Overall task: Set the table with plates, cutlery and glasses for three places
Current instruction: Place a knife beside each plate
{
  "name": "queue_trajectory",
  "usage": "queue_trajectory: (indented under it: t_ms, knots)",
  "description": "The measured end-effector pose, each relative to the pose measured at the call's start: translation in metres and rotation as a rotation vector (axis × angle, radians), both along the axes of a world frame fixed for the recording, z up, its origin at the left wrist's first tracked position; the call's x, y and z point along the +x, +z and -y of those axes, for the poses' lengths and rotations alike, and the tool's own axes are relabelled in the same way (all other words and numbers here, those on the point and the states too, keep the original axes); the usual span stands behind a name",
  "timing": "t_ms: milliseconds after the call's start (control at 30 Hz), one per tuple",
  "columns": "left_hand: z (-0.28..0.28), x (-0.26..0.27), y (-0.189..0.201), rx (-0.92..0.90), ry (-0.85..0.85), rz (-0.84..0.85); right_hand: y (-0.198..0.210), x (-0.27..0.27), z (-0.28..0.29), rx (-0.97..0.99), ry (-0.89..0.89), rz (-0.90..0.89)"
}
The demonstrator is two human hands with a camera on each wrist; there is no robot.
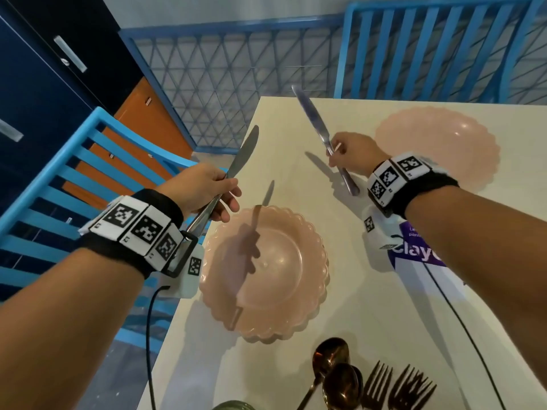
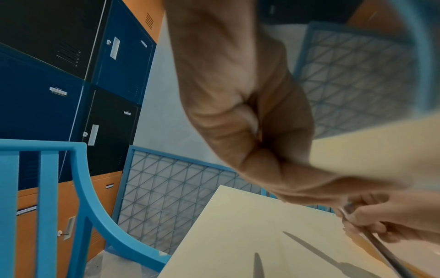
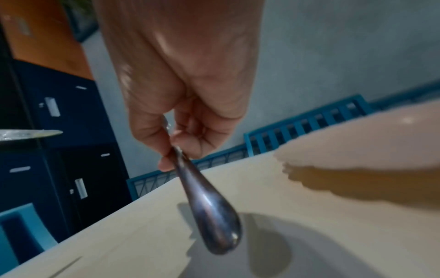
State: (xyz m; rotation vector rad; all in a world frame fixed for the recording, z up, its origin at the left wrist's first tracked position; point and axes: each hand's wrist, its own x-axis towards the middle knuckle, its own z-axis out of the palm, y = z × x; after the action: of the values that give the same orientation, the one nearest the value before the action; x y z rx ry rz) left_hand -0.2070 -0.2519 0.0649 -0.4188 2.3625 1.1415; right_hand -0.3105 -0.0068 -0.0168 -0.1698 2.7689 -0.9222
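In the head view each hand holds a steel table knife above the cream table (image 1: 370, 327). My left hand (image 1: 231, 199) grips its knife (image 1: 244, 153) by the handle, blade pointing up and away, above the table's left edge beside the near pink scalloped plate (image 1: 318, 261). My right hand (image 1: 336, 156) pinches the second knife (image 1: 313, 116) at the neck, tilted, handle end low over the table, left of the far pink plate (image 1: 444, 143). The right wrist view shows that knife's handle (image 3: 212, 210) hanging from the fingers (image 3: 188, 139). In the left wrist view my left hand's (image 2: 257, 135) knife is hidden.
Copper spoons (image 1: 331, 359) and forks (image 1: 396, 386) lie at the table's near edge, beside a glass rim (image 1: 233, 406). A white and purple printed sheet (image 1: 414, 255) lies under my right wrist. Blue chairs stand at the left (image 1: 74, 184) and far side (image 1: 429, 48).
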Motion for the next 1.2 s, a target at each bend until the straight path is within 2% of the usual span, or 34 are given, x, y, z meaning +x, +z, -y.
queue_trajectory:
  t_ms: [133, 233, 333, 700, 1000, 1100, 1200]
  knots:
    - [0.004, -0.002, -0.002, 0.003, 0.022, -0.005, 0.01, -0.007, -0.001, -0.022, 0.164, -0.157]
    - [0.004, -0.003, -0.002, 0.008, 0.023, -0.009, 0.004, -0.007, 0.0, 0.147, 0.399, -0.253]
    - [0.004, -0.004, -0.003, 0.007, 0.009, -0.008, -0.007, -0.003, 0.0, 0.258, 0.535, -0.301]
    - [0.0, -0.005, -0.008, 0.015, -0.018, 0.013, -0.013, -0.007, -0.007, 0.744, 0.775, -0.24]
    - [-0.008, -0.009, -0.008, 0.008, -0.027, 0.016, -0.028, -0.017, -0.012, 0.716, 0.72, -0.228]
    - [-0.009, -0.009, -0.008, 0.022, -0.029, 0.013, -0.029, -0.017, -0.011, 0.642, 0.59, -0.202]
    - [-0.01, -0.011, -0.008, 0.021, -0.026, 0.009, -0.03, -0.019, -0.004, 0.607, 0.401, -0.069]
